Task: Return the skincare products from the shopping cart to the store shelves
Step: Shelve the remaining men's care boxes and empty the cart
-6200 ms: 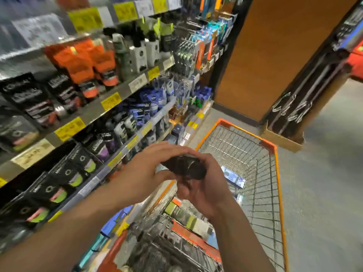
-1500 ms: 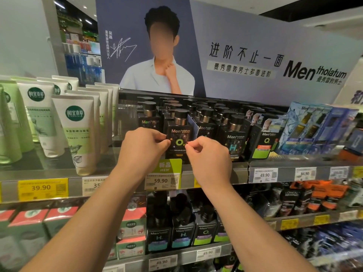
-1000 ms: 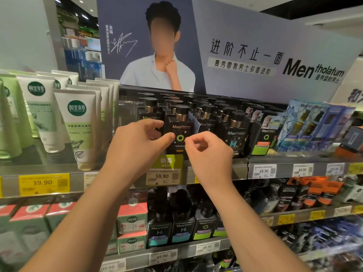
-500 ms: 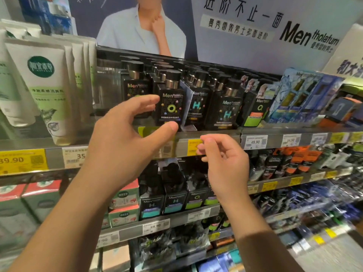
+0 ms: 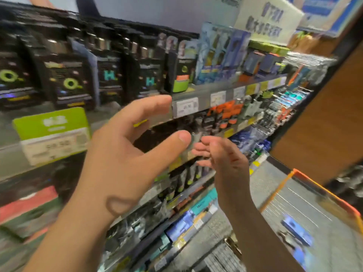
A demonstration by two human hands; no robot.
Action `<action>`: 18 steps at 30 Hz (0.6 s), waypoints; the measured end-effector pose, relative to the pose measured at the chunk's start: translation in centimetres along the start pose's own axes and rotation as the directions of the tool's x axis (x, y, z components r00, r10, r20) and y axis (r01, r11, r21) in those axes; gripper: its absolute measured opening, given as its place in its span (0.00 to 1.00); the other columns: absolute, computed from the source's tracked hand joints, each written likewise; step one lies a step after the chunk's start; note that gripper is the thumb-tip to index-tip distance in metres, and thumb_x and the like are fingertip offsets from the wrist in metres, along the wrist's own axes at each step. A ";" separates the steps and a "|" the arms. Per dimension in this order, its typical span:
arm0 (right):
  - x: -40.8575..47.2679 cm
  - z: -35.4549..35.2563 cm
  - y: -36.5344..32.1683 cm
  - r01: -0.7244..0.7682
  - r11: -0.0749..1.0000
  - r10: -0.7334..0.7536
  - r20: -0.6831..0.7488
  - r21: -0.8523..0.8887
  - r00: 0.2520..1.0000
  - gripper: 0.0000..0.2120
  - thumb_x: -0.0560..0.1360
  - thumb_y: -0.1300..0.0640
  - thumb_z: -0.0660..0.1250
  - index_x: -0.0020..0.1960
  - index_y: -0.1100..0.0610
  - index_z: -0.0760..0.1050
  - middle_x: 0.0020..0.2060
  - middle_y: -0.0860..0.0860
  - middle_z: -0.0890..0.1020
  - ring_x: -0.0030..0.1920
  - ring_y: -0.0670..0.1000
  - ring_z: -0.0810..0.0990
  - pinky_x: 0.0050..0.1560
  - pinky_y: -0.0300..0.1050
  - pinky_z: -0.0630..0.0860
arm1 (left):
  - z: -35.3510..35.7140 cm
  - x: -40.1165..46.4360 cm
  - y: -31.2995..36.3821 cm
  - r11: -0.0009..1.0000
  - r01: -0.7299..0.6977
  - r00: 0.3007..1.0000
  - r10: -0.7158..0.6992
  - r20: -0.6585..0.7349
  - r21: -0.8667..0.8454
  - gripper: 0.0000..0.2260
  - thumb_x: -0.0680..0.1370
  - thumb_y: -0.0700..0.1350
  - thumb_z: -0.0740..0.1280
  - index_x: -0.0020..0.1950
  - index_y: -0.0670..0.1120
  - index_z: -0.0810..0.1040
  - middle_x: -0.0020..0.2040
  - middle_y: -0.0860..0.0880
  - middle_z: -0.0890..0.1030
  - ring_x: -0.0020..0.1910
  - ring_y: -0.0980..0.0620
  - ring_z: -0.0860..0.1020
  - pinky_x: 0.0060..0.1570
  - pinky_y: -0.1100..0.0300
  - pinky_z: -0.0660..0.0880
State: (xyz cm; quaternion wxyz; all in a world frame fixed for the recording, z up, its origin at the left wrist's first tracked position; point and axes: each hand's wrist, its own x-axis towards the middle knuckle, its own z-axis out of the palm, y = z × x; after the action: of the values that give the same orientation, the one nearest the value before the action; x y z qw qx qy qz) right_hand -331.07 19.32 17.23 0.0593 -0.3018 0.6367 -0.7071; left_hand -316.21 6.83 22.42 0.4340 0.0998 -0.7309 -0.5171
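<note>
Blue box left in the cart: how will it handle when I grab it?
The blue box looks flat-sided and probably stiff. It lies flat on the cart wire, so rolling is unlikely. Blur hides its finish; slipperiness is unclear.

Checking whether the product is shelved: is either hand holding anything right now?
No. The left hand and right hand are both spread open and empty in front of the shelves.
</note>
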 end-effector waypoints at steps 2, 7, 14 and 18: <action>-1.0 -2.8 0.7 -0.021 1.000 0.020 -0.076 -0.004 0.997 0.13 0.76 0.43 0.68 0.50 0.50 0.85 0.46 0.54 0.87 0.50 0.57 0.86 0.47 0.50 0.82 | 2.6 -0.2 -1.5 0.997 0.053 0.993 -0.046 0.110 -0.064 0.23 0.68 0.62 0.74 0.62 0.60 0.80 0.60 0.60 0.83 0.64 0.59 0.80 0.67 0.55 0.74; -3.7 -10.0 2.7 -0.122 0.990 0.102 -0.246 -0.069 0.964 0.15 0.76 0.42 0.66 0.52 0.49 0.85 0.49 0.54 0.87 0.54 0.58 0.85 0.54 0.60 0.81 | 10.2 -1.1 -4.5 0.979 0.195 0.911 -0.160 0.380 -0.055 0.28 0.62 0.67 0.72 0.61 0.62 0.79 0.58 0.67 0.82 0.59 0.68 0.79 0.60 0.73 0.72; -5.9 -18.7 5.3 -0.213 0.977 0.190 -0.411 -0.010 0.891 0.14 0.73 0.39 0.67 0.50 0.45 0.86 0.51 0.53 0.87 0.56 0.55 0.85 0.58 0.56 0.80 | 21.0 -2.4 -6.6 0.952 0.303 0.747 -0.271 0.608 0.051 0.28 0.65 0.65 0.79 0.63 0.61 0.79 0.56 0.69 0.81 0.57 0.70 0.78 0.54 0.70 0.75; -6.3 -24.1 6.7 -0.275 0.960 0.269 -0.482 0.059 0.834 0.15 0.73 0.43 0.69 0.55 0.48 0.85 0.53 0.53 0.87 0.57 0.52 0.85 0.57 0.48 0.79 | 27.8 -3.0 -6.8 0.941 0.324 0.653 -0.299 0.695 0.100 0.29 0.65 0.64 0.74 0.65 0.60 0.78 0.57 0.64 0.82 0.59 0.69 0.77 0.56 0.68 0.75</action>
State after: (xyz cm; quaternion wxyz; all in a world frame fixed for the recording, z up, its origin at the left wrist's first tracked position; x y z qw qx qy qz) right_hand -340.04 41.87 8.60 -0.0042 -0.0217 0.6717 -0.7405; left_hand -337.02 24.19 12.67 0.0303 0.0128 -0.8035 -0.5945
